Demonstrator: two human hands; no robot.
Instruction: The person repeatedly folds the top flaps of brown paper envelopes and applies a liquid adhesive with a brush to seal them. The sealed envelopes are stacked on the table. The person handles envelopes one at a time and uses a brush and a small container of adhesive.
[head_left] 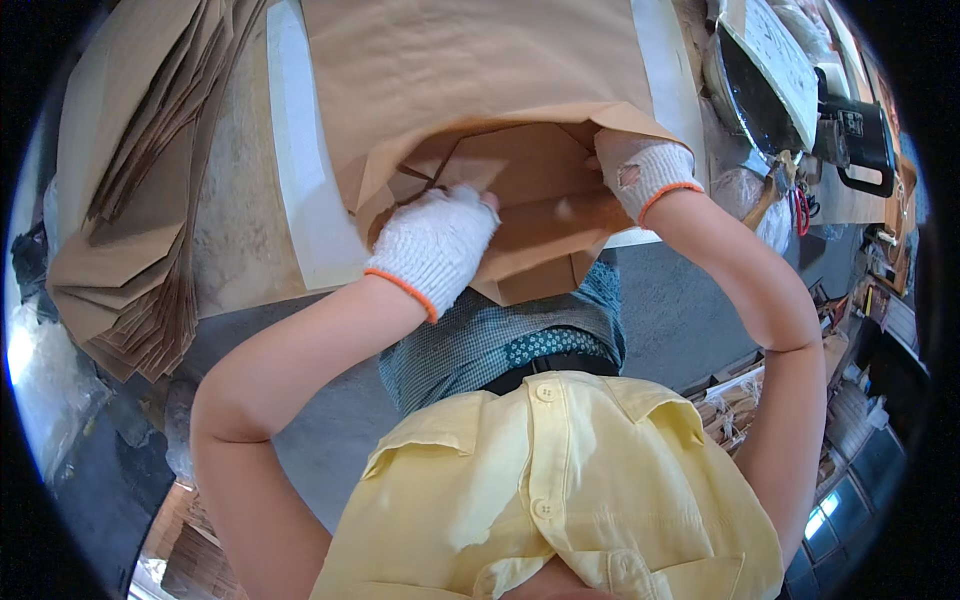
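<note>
A large brown paper bag (470, 60) lies on the table with its wide mouth gaping toward me, its folded inner walls showing. My left hand (437, 238), in a white knit glove with an orange cuff, is at the left side of the mouth. Its fingers curl in against the paper and are mostly hidden; a bare fingertip shows. At the right corner of the mouth, my right hand (648, 172) wears a matching glove with a small hole. That hand closes on the paper edge, its fingers partly inside and covered by the rim.
A stack of folded brown paper bags (130, 230) hangs over the table edge at the left. White strips (305, 160) flank the bag on the wooden tabletop (240, 220). At the right stand a round dark pan (745, 90), a black mug (860, 140) and red-handled scissors (802, 210).
</note>
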